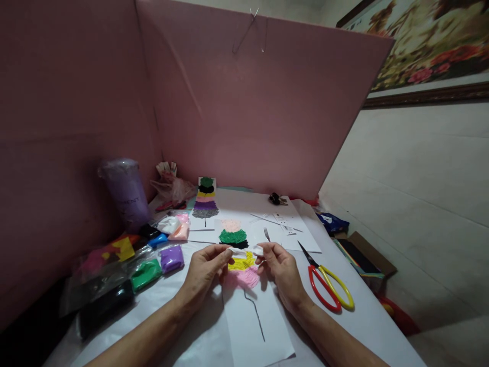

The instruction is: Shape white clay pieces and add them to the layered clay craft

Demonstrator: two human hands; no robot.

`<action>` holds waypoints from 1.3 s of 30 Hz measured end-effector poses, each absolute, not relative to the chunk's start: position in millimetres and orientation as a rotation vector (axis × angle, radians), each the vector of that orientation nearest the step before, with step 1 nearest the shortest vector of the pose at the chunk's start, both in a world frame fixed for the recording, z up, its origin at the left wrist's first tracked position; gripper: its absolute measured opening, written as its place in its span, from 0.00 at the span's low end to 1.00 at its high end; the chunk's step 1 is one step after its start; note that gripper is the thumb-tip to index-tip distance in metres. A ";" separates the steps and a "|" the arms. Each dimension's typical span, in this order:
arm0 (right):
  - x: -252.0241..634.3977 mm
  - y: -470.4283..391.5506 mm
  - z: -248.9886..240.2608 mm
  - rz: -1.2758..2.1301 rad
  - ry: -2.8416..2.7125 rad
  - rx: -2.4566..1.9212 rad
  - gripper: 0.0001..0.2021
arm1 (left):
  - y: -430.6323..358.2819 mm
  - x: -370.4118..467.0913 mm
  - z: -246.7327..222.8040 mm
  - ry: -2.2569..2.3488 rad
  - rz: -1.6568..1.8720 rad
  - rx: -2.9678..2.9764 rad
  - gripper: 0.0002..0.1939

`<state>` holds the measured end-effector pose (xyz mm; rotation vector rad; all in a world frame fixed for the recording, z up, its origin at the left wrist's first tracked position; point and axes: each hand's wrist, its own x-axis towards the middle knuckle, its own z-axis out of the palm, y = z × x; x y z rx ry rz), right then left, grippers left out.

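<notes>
My left hand [206,267] pinches soft white clay [237,251] between thumb and fingers. My right hand [281,272] is also closed at the fingertips on white clay; whether it is one stretched piece or two, I cannot tell. Under both hands lies a white paper sheet [260,339] with textured clay bands. A pink band [244,278] is nearest me, then a yellow band [240,263], partly hidden by my fingers. Beyond come a black band [240,244], a green band [233,236] and a pale pink one [231,225]. A dark wavy line runs down the sheet's near part.
Scissors [324,283] with red and yellow handles lie at right. A small fork [266,234] rests beyond my right hand. Bagged clay, including a purple packet [171,259] and green packet [146,274], covers the left. A banded clay picture [206,205] and purple tumbler [125,196] stand behind.
</notes>
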<state>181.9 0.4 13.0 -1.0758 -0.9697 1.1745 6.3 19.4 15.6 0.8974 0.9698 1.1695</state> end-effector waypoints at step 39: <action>175.4 -4.4 10.4 1.198 -1.219 -1.039 0.12 | 12.4 11.1 14.3 0.859 1.094 1.045 0.18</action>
